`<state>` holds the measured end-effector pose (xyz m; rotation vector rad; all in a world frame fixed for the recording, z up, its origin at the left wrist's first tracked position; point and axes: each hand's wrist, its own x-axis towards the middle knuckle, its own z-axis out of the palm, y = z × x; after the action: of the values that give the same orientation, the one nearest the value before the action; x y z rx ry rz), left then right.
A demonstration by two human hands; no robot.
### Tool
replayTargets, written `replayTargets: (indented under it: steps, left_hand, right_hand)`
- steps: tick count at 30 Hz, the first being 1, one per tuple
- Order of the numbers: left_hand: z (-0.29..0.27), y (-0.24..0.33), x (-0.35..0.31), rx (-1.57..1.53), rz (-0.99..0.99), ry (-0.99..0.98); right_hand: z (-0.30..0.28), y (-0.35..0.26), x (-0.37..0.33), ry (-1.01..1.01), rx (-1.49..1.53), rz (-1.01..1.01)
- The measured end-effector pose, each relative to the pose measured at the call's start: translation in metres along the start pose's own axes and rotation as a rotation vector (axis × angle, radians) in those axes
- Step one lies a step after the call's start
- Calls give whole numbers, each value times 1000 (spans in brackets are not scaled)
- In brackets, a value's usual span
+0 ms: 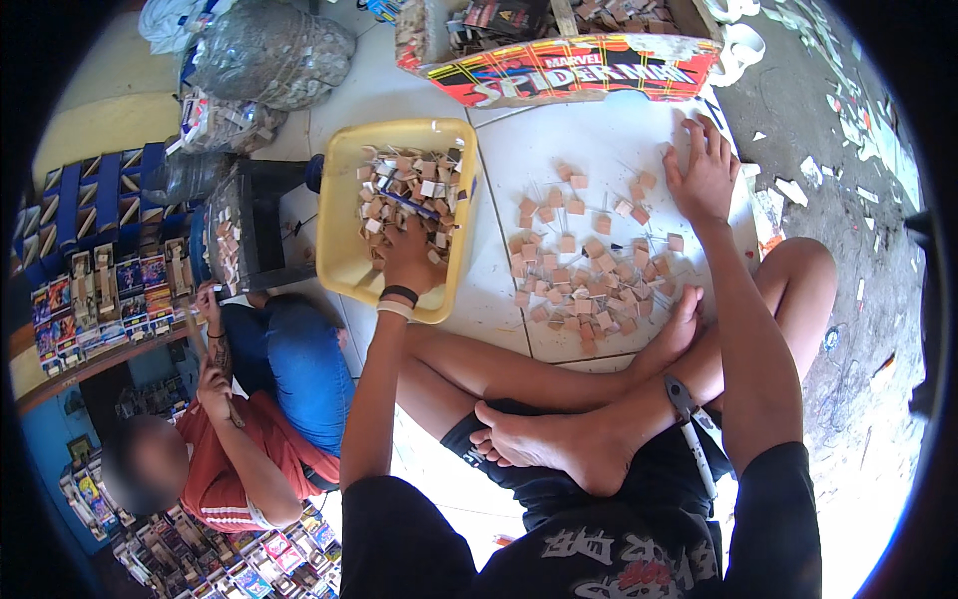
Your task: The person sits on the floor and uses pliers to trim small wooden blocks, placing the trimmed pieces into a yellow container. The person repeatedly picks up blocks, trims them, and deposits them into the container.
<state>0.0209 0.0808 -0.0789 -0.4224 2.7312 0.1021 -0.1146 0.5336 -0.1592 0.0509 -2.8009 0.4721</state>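
My left hand (411, 258), with a dark band and a pale band at its wrist, reaches into a yellow plastic basin (344, 275). Its fingertips are sunk among small tan blocks (381, 212), so their grip is hidden. A dark blue stick-like thing (407, 200) lies on these blocks just beyond the hand. On the white tiles (489, 329) to the right, more small wooden blocks (599, 290) are scattered, several with thin pins sticking out. My right hand (705, 172) rests beyond them near the tile edge, fingers spread, holding nothing.
A red printed box (579, 70) of blocks stands at the far side. Stuffed clear bags (269, 55) and a black container (264, 225) are at the left. A co-worker (249, 449) sits there. A white-and-black pen-like thing (696, 454) lies by my crossed legs. Rough littered ground (848, 329) borders the right.
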Motion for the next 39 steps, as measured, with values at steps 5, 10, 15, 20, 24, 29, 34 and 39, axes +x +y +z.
replayTargets:
  steps: [5, 10, 15, 20, 24, 29, 34, 39]
  left_hand:
    - [-14, 4, -16, -117, 1, -54]
    - [-17, 4, -16, -111, 84, -65]
    - [4, 15, -15, 57, -16, 12]
    - [3, 6, -15, 39, 76, -4]
    - [-4, 5, -21, 98, 2, -7]
    - [-8, 15, -22, 138, 19, -3]
    - [-16, 10, -28, 68, 69, 69]
    - [-34, -3, -43, -359, 56, 209]
  right_hand:
    - [-1, 0, 0, 10, 29, 2]
    - [1, 1, -1, 20, 19, 4]
    - [0, 0, 0, -3, -4, 14]
    - [-3, -2, 0, 16, 13, 13]
    - [-1, -2, -1, 32, 43, 2]
    - [1, 0, -1, 49, 22, -3]
    - [0, -2, 0, 27, 14, 4]
    - [0, -1, 0, 20, -3, 8]
